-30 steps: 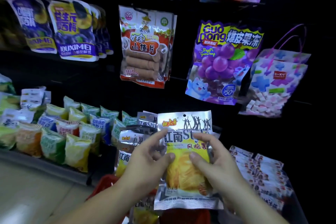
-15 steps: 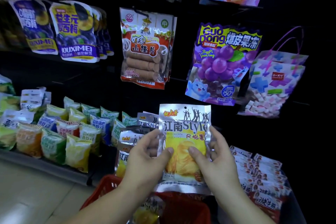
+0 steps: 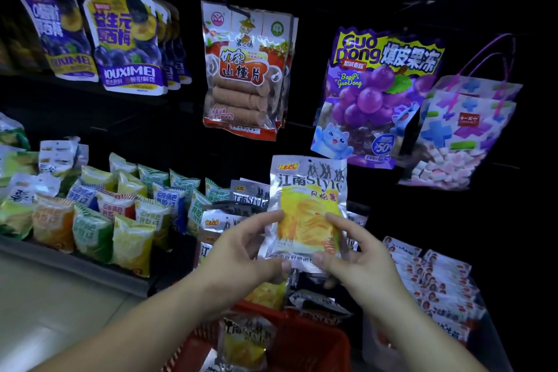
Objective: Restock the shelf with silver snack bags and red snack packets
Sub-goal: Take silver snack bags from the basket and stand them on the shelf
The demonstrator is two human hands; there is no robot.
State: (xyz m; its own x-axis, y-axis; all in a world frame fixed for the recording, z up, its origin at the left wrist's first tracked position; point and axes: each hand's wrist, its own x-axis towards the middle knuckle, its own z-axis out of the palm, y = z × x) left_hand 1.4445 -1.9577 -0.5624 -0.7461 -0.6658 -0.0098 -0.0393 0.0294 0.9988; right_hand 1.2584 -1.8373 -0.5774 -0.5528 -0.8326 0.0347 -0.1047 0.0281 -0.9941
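Note:
A silver snack bag (image 3: 308,190) with a yellow chip picture stands upright in front of the shelf, held by its lower edge. My left hand (image 3: 241,248) pinches its bottom left corner and my right hand (image 3: 359,257) pinches its bottom right. Behind it, several more silver bags (image 3: 241,205) stand stacked on the shelf. Below my arms sits a red basket (image 3: 314,338) holding more silver bags (image 3: 244,338). Red and white snack packets (image 3: 434,278) lie in rows on the shelf at the right.
Green, yellow and orange small bags (image 3: 99,220) fill the shelf at the left, above a metal shelf lip (image 3: 75,263). Hanging above are purple prune bags (image 3: 126,45), a hawthorn bag (image 3: 244,72), a grape jelly bag (image 3: 371,93) and a handled candy bag (image 3: 459,133).
Both hands have lifted the silver bag up and forward toward the shelf, and my grip has slid from its middle down to its bottom edge.

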